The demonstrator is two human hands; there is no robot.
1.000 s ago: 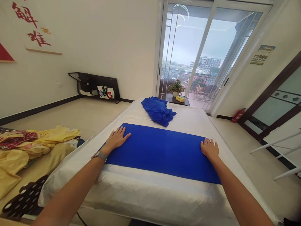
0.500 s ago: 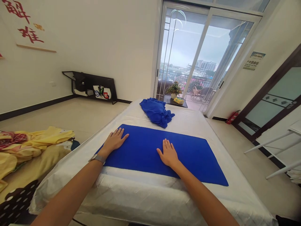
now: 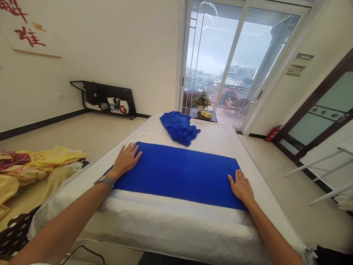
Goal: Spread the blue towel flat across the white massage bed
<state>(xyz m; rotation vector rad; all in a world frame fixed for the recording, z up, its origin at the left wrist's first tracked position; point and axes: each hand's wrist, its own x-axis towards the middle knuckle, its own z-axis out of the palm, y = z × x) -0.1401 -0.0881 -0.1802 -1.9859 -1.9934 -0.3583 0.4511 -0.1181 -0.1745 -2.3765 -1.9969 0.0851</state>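
**A:** What's the largest thing in front of the person?

**B:** A mattress (image 3: 171, 228) in a white cover; it runs forward towards a glass sliding door (image 3: 237, 55), with yellow bedding (image 3: 24, 173) heaped beside it on the left.

**A:** And the blue things on it?

**B:** A folded blue towel (image 3: 176, 173) lies flat across the mattress, its long side running left to right; a crumpled blue cloth (image 3: 179, 128) sits just beyond it, apart from it, towards the far end.

**A:** How do the hands stand?

**B:** Both are open and flat on the towel, fingers spread, well apart from each other; neither is clamped on anything. The left hand (image 3: 125, 161) presses near the towel's far left corner, with a watch (image 3: 104, 180) on that wrist; the right hand (image 3: 241, 188) lies at its right end, by the near edge.

**A:** Any containers about?

**B:** A black rack (image 3: 102, 94) against the wall holds a dark bag (image 3: 92, 95) and a printed tote bag (image 3: 117, 105); on a small dark table (image 3: 211, 118) by the door, a pot (image 3: 201, 108) holds a leafy plant (image 3: 202, 98), beside a yellow packet (image 3: 206, 114).
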